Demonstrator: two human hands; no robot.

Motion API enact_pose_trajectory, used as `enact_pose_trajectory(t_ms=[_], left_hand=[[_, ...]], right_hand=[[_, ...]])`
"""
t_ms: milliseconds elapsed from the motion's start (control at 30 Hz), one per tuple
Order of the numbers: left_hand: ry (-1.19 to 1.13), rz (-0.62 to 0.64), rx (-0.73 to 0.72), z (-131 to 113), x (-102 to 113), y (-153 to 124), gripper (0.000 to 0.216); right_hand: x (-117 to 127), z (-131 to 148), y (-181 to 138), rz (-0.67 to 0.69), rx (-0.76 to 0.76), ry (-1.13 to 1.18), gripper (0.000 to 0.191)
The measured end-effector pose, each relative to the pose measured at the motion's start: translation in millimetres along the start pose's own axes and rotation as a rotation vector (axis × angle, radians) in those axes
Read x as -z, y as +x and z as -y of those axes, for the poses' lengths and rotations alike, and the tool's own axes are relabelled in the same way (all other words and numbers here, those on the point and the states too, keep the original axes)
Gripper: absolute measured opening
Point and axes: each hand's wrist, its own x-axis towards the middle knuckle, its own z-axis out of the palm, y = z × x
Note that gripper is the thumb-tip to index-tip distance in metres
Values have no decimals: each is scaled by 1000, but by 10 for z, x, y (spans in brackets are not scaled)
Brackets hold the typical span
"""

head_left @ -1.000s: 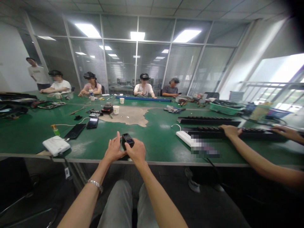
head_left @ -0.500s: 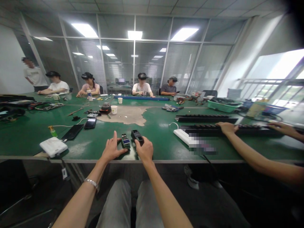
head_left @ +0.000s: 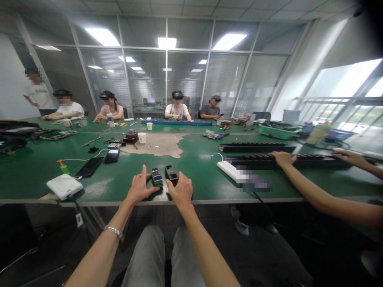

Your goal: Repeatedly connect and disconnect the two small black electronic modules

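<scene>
Sitting with gray-clad knees (head_left: 152, 248) just short of the green table (head_left: 200, 179), and reaching forward over its near edge. Curving the left hand (head_left: 138, 186) around the near and left sides of a small circuit board (head_left: 157, 178), spreading the thumb and raised index finger wide apart; perhaps steadying the board, but leaving unclear any actual pinch. Clasping a black casing (head_left: 171, 173) in the right hand (head_left: 182, 190), gripping it between the thumb and the curled fingers, just beside the board and apart from it. By the look of it, handling board and casing as two separate pieces. For the next move, probably calling for a settled left hand and a firm right grip, sparing the bare board any knock. Farther out, passing a white box (head_left: 64, 186) at the left and a long white bar (head_left: 228, 169) at the right, then finding a dark phone (head_left: 89, 167) and a lit phone (head_left: 112, 156) close together. Noticing at the right a co-worker's hand (head_left: 283, 158), resting on a black slotted bar (head_left: 248, 162). Looking past a paper cup (head_left: 141, 138) on a tan patch (head_left: 164, 145) toward a blue bar (head_left: 179, 123), and beyond it toward seated co-workers (head_left: 177, 111) along the far side, in front of glass panels (head_left: 188, 75).
</scene>
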Motion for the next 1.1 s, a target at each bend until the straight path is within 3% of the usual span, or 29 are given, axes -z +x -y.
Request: enact_pose_trajectory(t_ms=[233, 333, 500, 733, 1100], left_hand=[[10, -4, -1, 27, -10, 1, 127], [18, -31, -4, 51, -24, 2, 131], [12, -60, -12, 71, -33, -9, 131], [1, -63, -47, 80, -17, -22, 127], [-4, -100, -66, 116, -46, -11, 122]], right_hand=[[31, 31, 85, 70, -58, 18, 40], [100, 117, 112, 54, -84, 116, 40], [146, 369, 76, 13, -7, 216, 44], [105, 586, -11, 43, 48, 72, 44], [32, 642, -35, 113, 84, -33, 43]])
